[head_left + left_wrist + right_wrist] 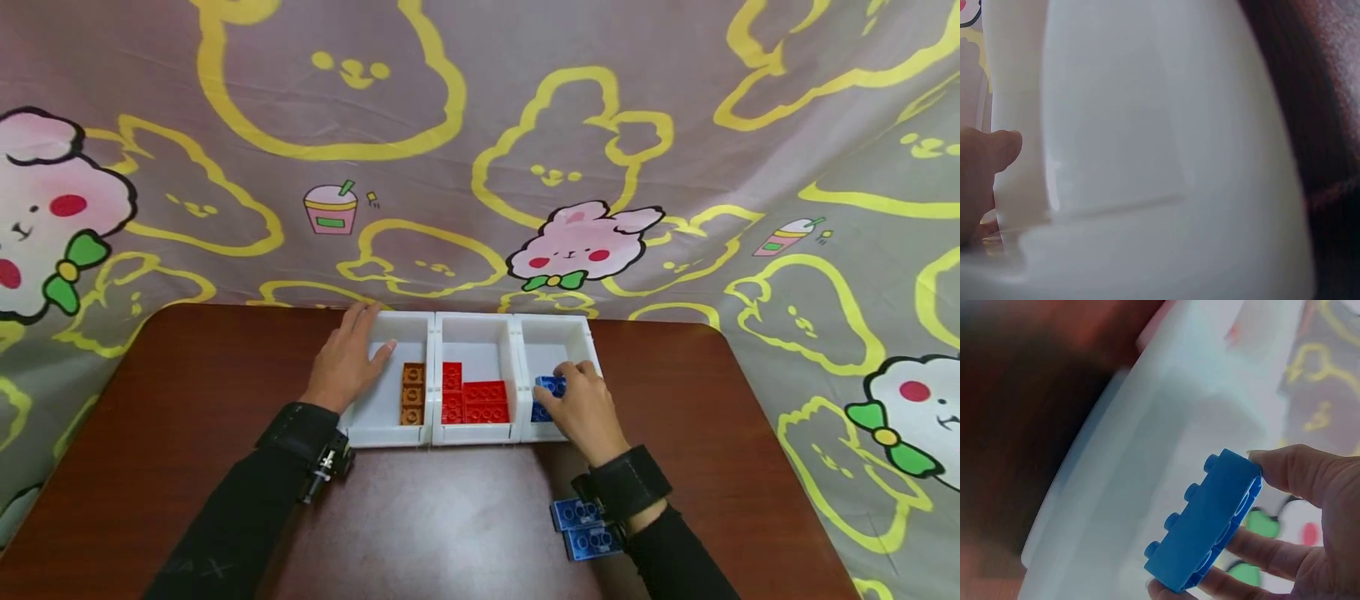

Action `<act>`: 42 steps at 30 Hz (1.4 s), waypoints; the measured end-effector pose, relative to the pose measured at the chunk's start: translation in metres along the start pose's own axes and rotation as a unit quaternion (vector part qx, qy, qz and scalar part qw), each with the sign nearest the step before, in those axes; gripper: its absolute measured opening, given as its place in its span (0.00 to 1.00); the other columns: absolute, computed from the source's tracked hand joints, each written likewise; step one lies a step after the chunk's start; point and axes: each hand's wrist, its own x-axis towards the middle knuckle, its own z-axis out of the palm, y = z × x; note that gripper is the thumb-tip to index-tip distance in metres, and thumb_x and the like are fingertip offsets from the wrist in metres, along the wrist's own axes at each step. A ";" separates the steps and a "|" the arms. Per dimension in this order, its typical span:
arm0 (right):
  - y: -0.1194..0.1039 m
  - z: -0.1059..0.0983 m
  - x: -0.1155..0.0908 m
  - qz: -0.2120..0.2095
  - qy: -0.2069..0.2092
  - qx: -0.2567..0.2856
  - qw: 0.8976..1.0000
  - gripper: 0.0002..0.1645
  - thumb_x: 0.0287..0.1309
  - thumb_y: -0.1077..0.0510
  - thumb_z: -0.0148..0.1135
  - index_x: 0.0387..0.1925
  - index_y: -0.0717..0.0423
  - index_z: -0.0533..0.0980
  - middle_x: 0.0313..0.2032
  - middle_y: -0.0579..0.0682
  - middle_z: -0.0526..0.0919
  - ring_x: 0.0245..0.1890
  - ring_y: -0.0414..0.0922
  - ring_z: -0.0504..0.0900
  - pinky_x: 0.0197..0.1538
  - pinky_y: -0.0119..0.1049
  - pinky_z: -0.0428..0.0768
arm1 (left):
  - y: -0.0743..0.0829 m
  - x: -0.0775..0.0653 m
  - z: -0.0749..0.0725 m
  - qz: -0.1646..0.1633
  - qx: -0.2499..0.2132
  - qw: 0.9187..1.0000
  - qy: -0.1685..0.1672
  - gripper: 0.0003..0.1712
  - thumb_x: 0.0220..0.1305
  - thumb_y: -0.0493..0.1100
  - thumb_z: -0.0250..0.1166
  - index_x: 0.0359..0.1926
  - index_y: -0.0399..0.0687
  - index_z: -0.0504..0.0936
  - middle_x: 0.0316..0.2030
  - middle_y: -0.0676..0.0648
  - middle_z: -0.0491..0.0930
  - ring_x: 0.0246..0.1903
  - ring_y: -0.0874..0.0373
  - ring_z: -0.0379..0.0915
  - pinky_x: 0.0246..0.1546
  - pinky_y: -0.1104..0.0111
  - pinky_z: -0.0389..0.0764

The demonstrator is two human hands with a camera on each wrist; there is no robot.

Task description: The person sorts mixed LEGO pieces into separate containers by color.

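Three white bins stand side by side. At the left bin [378, 408], my left hand [347, 360] rests along the outer wall, fingers extended and thumb over the inside. Orange-brown bricks [412, 395] line that bin's right side. Red bricks [485, 402] lie in the middle bin [476, 343]. Over the right bin [551, 332], my right hand [588, 408] pinches a blue toy brick [1204, 519] between thumb and fingers; its row of studs shows in the right wrist view. The hand partly hides the blue bricks in that bin.
Two more blue bricks [592, 542] lie on the brown table [420, 517], partly under the right wrist strap. Behind the bins hangs a patterned cloth [420, 192] that reaches the table's back edge.
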 end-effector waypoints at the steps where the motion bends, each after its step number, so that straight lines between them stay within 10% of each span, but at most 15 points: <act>1: 0.000 0.003 0.007 0.002 -0.008 -0.007 1.000 0.25 0.60 0.50 0.70 0.49 0.68 0.80 0.47 0.67 0.78 0.41 0.61 0.81 0.47 0.58 0.83 | 0.000 -0.001 0.001 -0.001 0.000 1.000 -0.003 0.40 0.74 0.48 0.61 0.78 0.42 0.54 0.75 0.34 0.51 0.65 0.28 0.61 0.58 0.36 0.69; 23: 0.008 0.023 0.024 -0.035 -0.073 0.002 0.997 0.16 0.74 0.59 0.51 0.35 0.64 0.81 0.37 0.63 0.82 0.46 0.63 0.82 0.48 0.55 0.79 | -0.002 -0.002 0.002 -0.002 0.002 1.000 0.001 0.40 0.74 0.48 0.61 0.78 0.41 0.55 0.75 0.35 0.52 0.66 0.30 0.61 0.60 0.37 0.68; 29: 0.002 -0.003 -0.012 -0.027 -0.033 -0.010 0.999 0.19 0.69 0.56 0.62 0.52 0.68 0.79 0.50 0.67 0.80 0.50 0.64 0.80 0.52 0.60 0.79 | 0.000 -0.001 -0.001 0.005 -0.001 1.000 0.007 0.39 0.74 0.47 0.61 0.78 0.40 0.55 0.75 0.34 0.52 0.65 0.29 0.62 0.58 0.36 0.69; 34: 0.009 -0.020 -0.063 0.037 -0.102 -0.064 0.992 0.35 0.57 0.44 0.74 0.54 0.67 0.76 0.47 0.68 0.77 0.42 0.63 0.79 0.43 0.61 0.79 | 0.001 0.001 -0.003 0.003 0.005 1.000 0.006 0.40 0.74 0.48 0.60 0.78 0.41 0.54 0.75 0.34 0.51 0.65 0.28 0.62 0.58 0.36 0.69; 42: 0.026 0.002 -0.108 0.062 -0.142 -0.095 0.983 0.37 0.46 0.38 0.79 0.45 0.62 0.78 0.39 0.62 0.76 0.34 0.59 0.80 0.38 0.62 0.78 | 0.000 0.000 0.001 -0.003 0.005 1.000 -0.002 0.40 0.75 0.48 0.60 0.78 0.41 0.54 0.76 0.34 0.50 0.65 0.27 0.61 0.57 0.36 0.69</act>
